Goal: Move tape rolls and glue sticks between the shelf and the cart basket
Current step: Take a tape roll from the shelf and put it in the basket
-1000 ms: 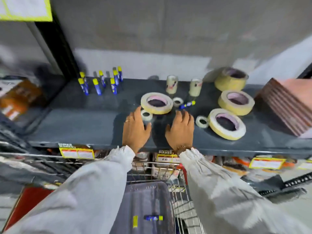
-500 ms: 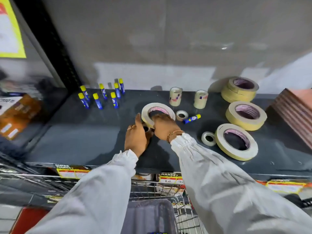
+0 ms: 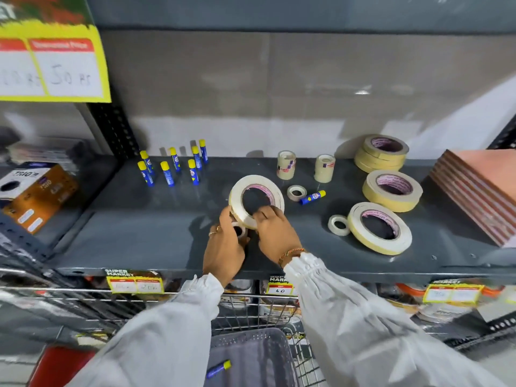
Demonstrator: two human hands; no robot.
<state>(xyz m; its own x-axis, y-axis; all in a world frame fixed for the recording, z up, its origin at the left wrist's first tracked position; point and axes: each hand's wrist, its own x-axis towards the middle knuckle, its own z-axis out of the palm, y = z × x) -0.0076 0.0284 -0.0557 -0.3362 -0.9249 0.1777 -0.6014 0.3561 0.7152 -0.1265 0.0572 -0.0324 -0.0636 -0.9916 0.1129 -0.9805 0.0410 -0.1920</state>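
Both hands are on tape at the middle of the grey shelf (image 3: 134, 233) — the right hand (image 3: 275, 233) pinches the near rim of a wide masking tape roll (image 3: 255, 199), tilting it up on edge. The left hand (image 3: 223, 252) is curled around a small tape roll (image 3: 239, 229) just beside it. Down in the cart basket (image 3: 251, 347) lies one glue stick (image 3: 219, 368) — seven more (image 3: 167, 173) stand upright at the shelf's back left.

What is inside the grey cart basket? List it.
One blue glue stick with a yellow cap lies on the floor of the grey basket. Both sleeves cover the basket's sides, so anything else there is hidden.
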